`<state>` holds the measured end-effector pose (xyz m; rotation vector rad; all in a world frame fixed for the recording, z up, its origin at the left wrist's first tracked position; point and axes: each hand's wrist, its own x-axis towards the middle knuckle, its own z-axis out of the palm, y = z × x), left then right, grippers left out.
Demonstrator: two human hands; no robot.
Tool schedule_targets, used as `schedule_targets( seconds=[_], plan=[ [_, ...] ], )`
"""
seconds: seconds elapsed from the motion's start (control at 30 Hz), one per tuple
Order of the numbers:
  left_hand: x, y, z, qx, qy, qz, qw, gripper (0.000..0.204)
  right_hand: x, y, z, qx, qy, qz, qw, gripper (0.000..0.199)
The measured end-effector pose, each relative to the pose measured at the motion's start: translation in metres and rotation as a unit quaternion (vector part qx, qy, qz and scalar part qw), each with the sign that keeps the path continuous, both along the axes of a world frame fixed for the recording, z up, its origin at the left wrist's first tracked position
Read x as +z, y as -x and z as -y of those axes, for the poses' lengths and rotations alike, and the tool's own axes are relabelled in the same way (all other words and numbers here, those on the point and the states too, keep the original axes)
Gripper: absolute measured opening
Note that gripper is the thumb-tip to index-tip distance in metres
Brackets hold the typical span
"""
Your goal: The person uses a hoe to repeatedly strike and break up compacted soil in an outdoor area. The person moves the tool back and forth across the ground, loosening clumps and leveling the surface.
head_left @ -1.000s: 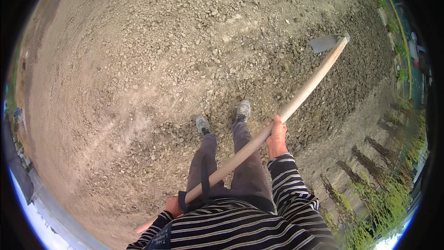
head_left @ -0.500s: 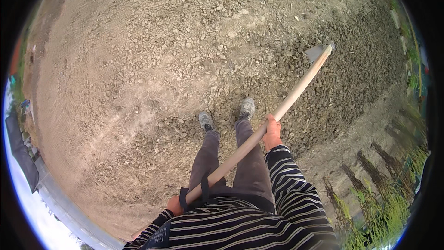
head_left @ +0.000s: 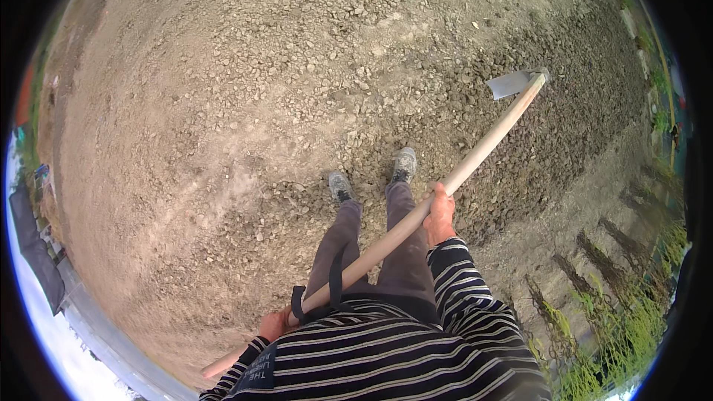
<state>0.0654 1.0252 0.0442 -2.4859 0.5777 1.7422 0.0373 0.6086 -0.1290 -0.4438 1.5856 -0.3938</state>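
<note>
A hoe (head_left: 416, 217) with a long pale wooden handle slants across my body from lower left to upper right. Around the middle of the handle, my right hand (head_left: 440, 215) is closed. Lower down, beside my waist, my left hand (head_left: 275, 324) grips the handle near its butt end, its fingers partly hidden by the handle and sleeve. The flat grey metal blade (head_left: 509, 85) is turned to the left, its whole face visible over dark, crumbly soil (head_left: 587, 96). A black strap (head_left: 336, 279) hangs at my waist by the handle.
My shoes (head_left: 403, 165) stand on cloddy soil just left of the handle. Rows of dry stalks and green plants (head_left: 616, 327) grow at the lower right. A pale paved strip (head_left: 111, 349) and a dark cover (head_left: 33, 252) lie at the left rim.
The hoe's blade has shifted slightly right and shows more of its face. My left hand has moved a little left and down-handle, exposing more of the butt end.
</note>
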Motion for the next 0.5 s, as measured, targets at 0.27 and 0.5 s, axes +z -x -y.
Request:
schedule_targets(
  seconds=[0.27, 0.5],
  plan=[
    [0.026, 0.011, -0.050, 0.048, -0.077, -0.075, 0.993, 0.028, -0.009, 0.011, -0.070, 0.018, -0.088, 0.013, 0.996, 0.012],
    [-0.023, -0.001, -0.033, 0.055, 0.059, 0.026, 0.996, 0.029, 0.049, -0.012, -0.022, 0.123, 0.154, -0.052, 0.979, 0.039]
  ],
)
